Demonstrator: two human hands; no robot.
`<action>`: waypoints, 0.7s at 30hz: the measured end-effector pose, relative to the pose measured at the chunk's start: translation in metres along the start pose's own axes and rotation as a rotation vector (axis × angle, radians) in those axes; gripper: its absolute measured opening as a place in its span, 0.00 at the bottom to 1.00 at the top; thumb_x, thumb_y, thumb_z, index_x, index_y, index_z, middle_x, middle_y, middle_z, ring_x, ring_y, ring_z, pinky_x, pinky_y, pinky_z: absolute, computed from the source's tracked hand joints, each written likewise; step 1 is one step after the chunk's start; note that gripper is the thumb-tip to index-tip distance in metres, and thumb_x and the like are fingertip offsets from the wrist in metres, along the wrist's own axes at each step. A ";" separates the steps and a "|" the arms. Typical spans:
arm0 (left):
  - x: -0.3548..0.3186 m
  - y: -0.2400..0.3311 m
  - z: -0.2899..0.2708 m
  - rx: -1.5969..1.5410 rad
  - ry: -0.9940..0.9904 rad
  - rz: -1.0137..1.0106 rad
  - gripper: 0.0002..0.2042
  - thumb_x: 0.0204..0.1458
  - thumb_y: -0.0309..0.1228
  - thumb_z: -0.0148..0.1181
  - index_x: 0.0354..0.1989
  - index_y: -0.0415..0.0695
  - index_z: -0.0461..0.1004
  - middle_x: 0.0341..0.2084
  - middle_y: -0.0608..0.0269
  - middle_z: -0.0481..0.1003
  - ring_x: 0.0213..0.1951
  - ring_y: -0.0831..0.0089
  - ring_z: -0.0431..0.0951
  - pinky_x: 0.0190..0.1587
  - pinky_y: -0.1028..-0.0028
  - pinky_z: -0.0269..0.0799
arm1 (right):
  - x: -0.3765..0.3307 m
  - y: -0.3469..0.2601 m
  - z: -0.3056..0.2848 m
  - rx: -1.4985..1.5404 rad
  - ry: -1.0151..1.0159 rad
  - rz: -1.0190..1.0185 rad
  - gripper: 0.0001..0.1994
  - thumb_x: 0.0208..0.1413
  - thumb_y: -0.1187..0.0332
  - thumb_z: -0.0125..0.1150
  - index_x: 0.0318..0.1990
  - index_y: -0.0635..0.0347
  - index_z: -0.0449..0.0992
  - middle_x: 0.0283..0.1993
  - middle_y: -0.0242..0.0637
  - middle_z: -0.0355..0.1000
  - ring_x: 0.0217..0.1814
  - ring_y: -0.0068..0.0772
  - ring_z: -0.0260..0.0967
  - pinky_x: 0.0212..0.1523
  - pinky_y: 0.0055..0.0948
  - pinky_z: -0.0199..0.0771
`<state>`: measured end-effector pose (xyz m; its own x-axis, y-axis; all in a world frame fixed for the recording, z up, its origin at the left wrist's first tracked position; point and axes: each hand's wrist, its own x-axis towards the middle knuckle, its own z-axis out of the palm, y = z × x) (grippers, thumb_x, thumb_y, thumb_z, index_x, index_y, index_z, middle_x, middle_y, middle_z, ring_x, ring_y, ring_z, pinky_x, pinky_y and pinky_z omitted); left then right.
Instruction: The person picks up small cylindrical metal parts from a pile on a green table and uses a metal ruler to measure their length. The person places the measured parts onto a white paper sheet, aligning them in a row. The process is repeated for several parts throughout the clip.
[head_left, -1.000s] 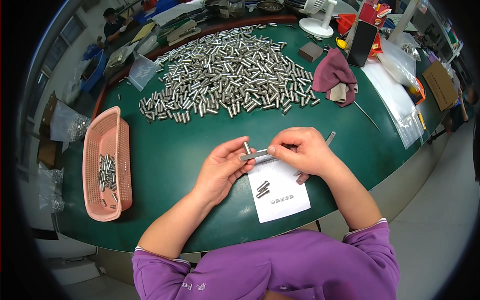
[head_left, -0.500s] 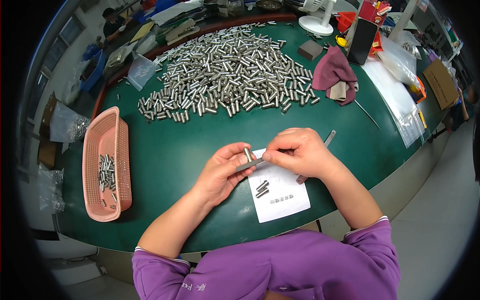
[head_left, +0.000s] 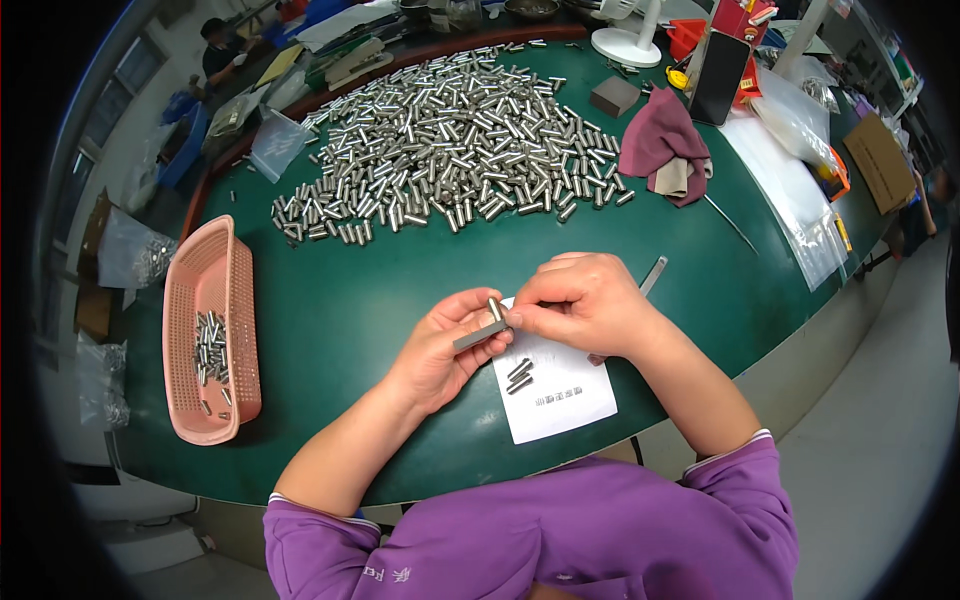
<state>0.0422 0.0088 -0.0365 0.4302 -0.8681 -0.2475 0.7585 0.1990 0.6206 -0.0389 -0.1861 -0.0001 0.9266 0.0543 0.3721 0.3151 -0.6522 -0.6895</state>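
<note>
My left hand [head_left: 440, 350] is closed around a short metal pin [head_left: 496, 308], which stands up between its fingers. A flat, narrow grey bar [head_left: 476, 337], perhaps a file or a stone, crosses against the pin. Its right end is pinched in my right hand [head_left: 590, 300], fingertips close to the pin. Below the hands a white printed sheet [head_left: 560, 412] lies on the green table [head_left: 330, 290], with a few loose pins [head_left: 519, 376] on it. A thin metal strip [head_left: 654, 275] pokes out beyond my right hand.
A large heap of metal pins [head_left: 450, 140] covers the far middle. At the left stands a pink basket [head_left: 182, 330] with some pins inside. On the right are a maroon cloth [head_left: 660, 140], a dark block [head_left: 614, 96], a phone [head_left: 719, 80], plastic bags [head_left: 785, 200] and a thin rod [head_left: 731, 222].
My right hand has moved a little left, sliding the grey bar leftward across the pin. My left hand keeps the pin in about the same place.
</note>
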 end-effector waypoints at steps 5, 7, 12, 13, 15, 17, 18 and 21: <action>-0.003 0.007 -0.005 0.003 0.006 0.039 0.11 0.55 0.25 0.57 0.46 0.42 0.70 0.38 0.60 0.75 0.38 0.76 0.76 0.43 0.79 0.74 | -0.010 0.020 -0.025 0.016 -0.038 0.102 0.07 0.45 0.62 0.66 0.26 0.54 0.80 0.22 0.31 0.73 0.25 0.30 0.70 0.25 0.28 0.68; -0.002 0.007 -0.005 -0.011 -0.016 0.046 0.11 0.55 0.25 0.57 0.46 0.43 0.70 0.38 0.60 0.75 0.37 0.76 0.76 0.43 0.79 0.74 | -0.006 0.014 -0.025 0.054 -0.032 0.089 0.07 0.45 0.63 0.66 0.26 0.54 0.80 0.22 0.31 0.73 0.25 0.29 0.70 0.25 0.28 0.68; 0.000 0.004 -0.002 -0.001 -0.018 0.017 0.11 0.55 0.26 0.57 0.46 0.43 0.69 0.38 0.61 0.75 0.38 0.75 0.76 0.42 0.78 0.74 | -0.003 0.007 -0.011 0.067 -0.035 0.074 0.07 0.46 0.62 0.65 0.26 0.54 0.80 0.22 0.30 0.72 0.26 0.29 0.70 0.25 0.28 0.68; 0.000 0.004 -0.001 -0.007 -0.023 0.010 0.11 0.55 0.26 0.57 0.47 0.43 0.69 0.38 0.61 0.75 0.38 0.75 0.76 0.42 0.78 0.74 | -0.002 0.003 -0.006 0.042 -0.028 0.039 0.07 0.47 0.62 0.65 0.26 0.54 0.80 0.22 0.30 0.72 0.26 0.29 0.70 0.25 0.29 0.68; 0.000 0.004 -0.001 -0.004 -0.039 0.011 0.11 0.55 0.26 0.57 0.47 0.43 0.69 0.38 0.61 0.75 0.38 0.74 0.76 0.42 0.78 0.74 | 0.001 -0.001 -0.001 0.019 -0.020 -0.004 0.08 0.47 0.60 0.64 0.25 0.54 0.80 0.22 0.31 0.72 0.26 0.32 0.70 0.25 0.30 0.68; -0.001 0.004 -0.003 0.010 -0.062 0.022 0.11 0.55 0.26 0.57 0.47 0.42 0.69 0.38 0.60 0.75 0.38 0.74 0.76 0.42 0.78 0.74 | -0.002 0.008 -0.006 0.065 -0.039 0.051 0.08 0.47 0.61 0.64 0.25 0.54 0.79 0.22 0.30 0.72 0.26 0.33 0.70 0.26 0.30 0.68; -0.001 0.004 -0.004 0.013 -0.062 0.028 0.11 0.55 0.26 0.56 0.47 0.42 0.69 0.38 0.60 0.75 0.38 0.74 0.76 0.42 0.78 0.74 | -0.004 0.013 -0.011 0.088 -0.049 0.076 0.08 0.46 0.61 0.64 0.25 0.54 0.79 0.22 0.30 0.72 0.26 0.33 0.70 0.26 0.30 0.69; 0.000 0.001 -0.004 0.007 -0.060 0.026 0.11 0.55 0.26 0.56 0.47 0.43 0.69 0.38 0.60 0.75 0.38 0.74 0.76 0.42 0.78 0.74 | -0.004 0.010 -0.013 0.049 -0.043 0.035 0.08 0.46 0.61 0.64 0.25 0.54 0.79 0.22 0.31 0.72 0.26 0.34 0.70 0.27 0.30 0.69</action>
<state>0.0449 0.0108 -0.0384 0.4191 -0.8887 -0.1861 0.7440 0.2186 0.6314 -0.0423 -0.2025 -0.0010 0.9449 0.0652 0.3209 0.2911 -0.6161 -0.7319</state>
